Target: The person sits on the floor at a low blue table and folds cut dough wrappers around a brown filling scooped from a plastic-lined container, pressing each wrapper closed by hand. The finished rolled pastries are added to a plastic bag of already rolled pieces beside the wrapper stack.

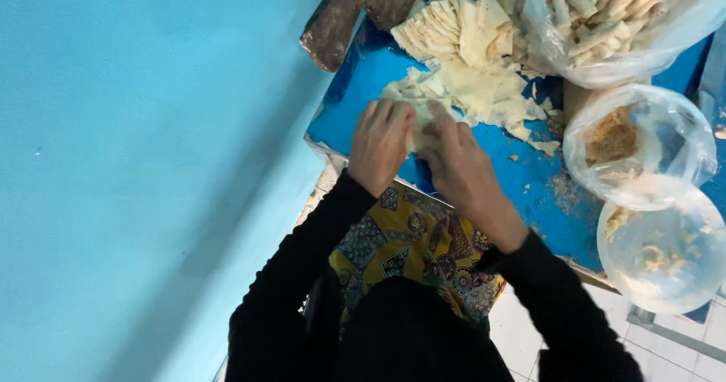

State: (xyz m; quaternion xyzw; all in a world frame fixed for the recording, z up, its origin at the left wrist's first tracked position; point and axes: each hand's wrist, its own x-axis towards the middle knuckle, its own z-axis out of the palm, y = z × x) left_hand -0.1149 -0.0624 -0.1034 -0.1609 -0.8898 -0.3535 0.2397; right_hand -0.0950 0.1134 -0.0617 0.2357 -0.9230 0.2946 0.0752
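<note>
You're looking at a blue counter [363,98], scattered with crumbs. A heap of pale pastry sheets [465,57] lies in its middle, reaching toward the far edge. Along the right edge sit a clear bag of rolled pastries [605,11], a clear bag of brown filling [639,144] and a clear plastic bowl [665,253] at the near right corner.

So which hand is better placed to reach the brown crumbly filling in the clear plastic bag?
Right, probably. The right hand lies nearer the clear plastic bag of brown crumbly filling; the left hand would have to cross it.
</note>
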